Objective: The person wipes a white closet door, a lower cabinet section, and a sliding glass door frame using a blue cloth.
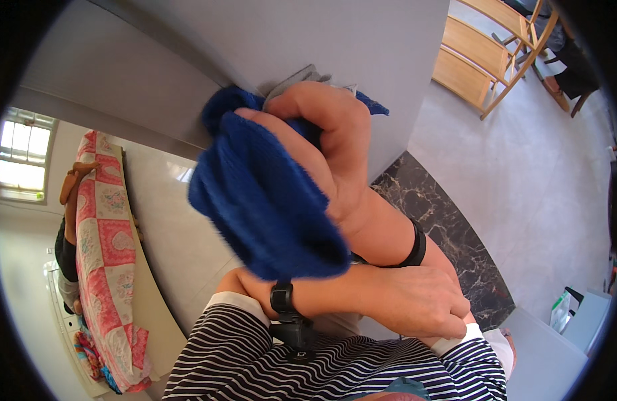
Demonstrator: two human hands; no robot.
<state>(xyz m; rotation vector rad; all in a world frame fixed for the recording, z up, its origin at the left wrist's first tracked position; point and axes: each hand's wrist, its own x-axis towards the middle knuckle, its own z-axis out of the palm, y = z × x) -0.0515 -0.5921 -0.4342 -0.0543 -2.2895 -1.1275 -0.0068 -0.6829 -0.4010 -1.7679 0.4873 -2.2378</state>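
Observation:
A blue cloth [262, 200] hangs in folds from my right hand [328, 127], whose fingers are curled round it. The hand is up against the grey door or panel [362, 40], close to its vertical edge. Behind my knuckles a grey piece [302, 77] and a blue corner stick out; whether they belong to the same cloth I cannot tell. My left arm crosses below, with a black device strapped to it. Closed, my left hand [422, 301] rests against my right arm near the white cuff [462, 337] of my striped sleeve. What its fingers grip is hidden.
Through the doorway on the left, a person lies on a bed with a pink patchwork quilt [111, 227]. A dark marbled threshold [449, 247] crosses the floor. At the far right stand wooden chairs [485, 57], with another person's leg beside them. A pale blue box [586, 321] is lower right.

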